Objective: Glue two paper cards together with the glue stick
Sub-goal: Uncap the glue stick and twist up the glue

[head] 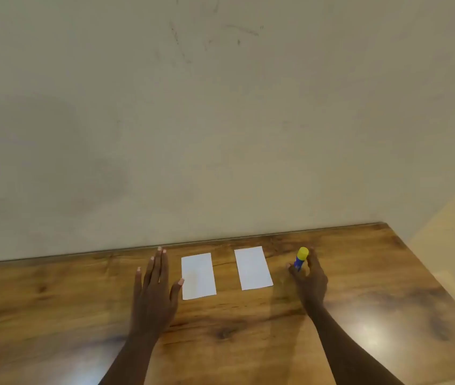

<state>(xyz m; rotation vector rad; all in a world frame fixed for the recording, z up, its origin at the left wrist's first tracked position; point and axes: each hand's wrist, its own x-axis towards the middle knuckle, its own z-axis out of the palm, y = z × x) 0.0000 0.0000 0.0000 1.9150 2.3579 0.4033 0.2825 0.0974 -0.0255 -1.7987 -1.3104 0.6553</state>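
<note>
Two white paper cards lie flat side by side on the wooden table, the left card (pixel 198 275) and the right card (pixel 252 268), with a gap between them. To the right of them a glue stick (pixel 301 259) with a blue body and a yellow cap stands upright. My right hand (pixel 310 282) wraps around its lower body, thumb on the left and fingers behind it. My left hand (pixel 152 290) lies flat with fingers spread, just left of the left card, and its thumb tip touches that card's edge.
The wooden table (pixel 234 337) runs up against a plain beige wall (pixel 220 120) at the back. Its right edge slants away at the far right, with a pale floor beyond.
</note>
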